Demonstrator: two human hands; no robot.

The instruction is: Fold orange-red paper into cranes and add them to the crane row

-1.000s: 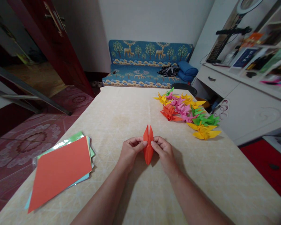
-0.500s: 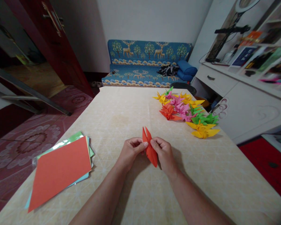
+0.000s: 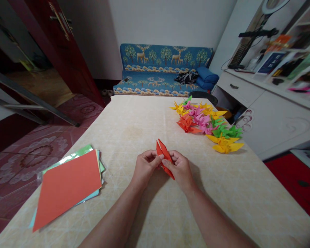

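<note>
Between my two hands, above the middle of the table, is a folded red-orange origami paper (image 3: 163,148), long and narrow with two pointed tips at its far end. My left hand (image 3: 147,166) pinches it from the left, thumb on top. From the right, my right hand (image 3: 179,168) grips it too, with its thumb pressed across the middle of the folds. The fingers beneath the paper are partly hidden. Finished paper cranes (image 3: 202,120) in yellow, pink, green and red lie in a group at the far right.
A stack of coloured paper sheets (image 3: 69,187), red on top, lies at the left of the cloth-covered table (image 3: 134,117). Beyond the table stands a blue patterned sofa (image 3: 150,77). A white cabinet (image 3: 279,113) runs along the right, and a dark red door (image 3: 64,51) is at the left.
My right thumb has moved across the folded paper toward my left thumb. The paper now looks narrower and its near end is more covered.
</note>
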